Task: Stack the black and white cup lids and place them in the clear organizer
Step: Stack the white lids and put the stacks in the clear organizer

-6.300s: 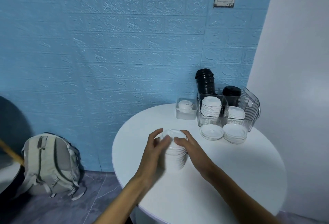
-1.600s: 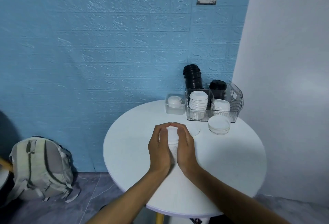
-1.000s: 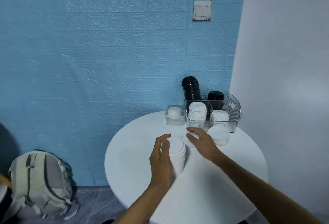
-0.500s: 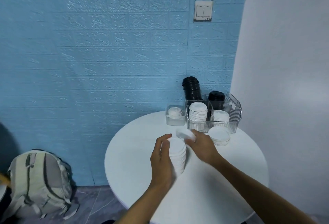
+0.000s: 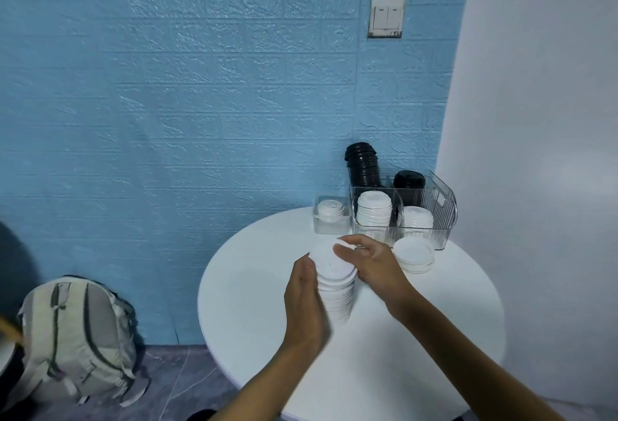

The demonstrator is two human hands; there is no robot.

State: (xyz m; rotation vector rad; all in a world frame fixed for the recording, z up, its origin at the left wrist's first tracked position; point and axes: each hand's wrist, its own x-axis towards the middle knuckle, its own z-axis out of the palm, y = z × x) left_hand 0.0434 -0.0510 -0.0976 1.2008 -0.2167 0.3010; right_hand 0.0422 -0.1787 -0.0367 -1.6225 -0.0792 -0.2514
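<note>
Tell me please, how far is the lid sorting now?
Done: the clear plastic organizer already holds two stacks of black lids behind and two stacks of white lids in front. In hand: the left hand steadies a tall white lid stack while the right hand sets a lid on top. Left: this stack and the low white lid pile beside the organizer.

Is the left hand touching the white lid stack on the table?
Touching. The head view shows the left hand pressed flat against the left side of the lid stack, no gap visible between them.
</note>
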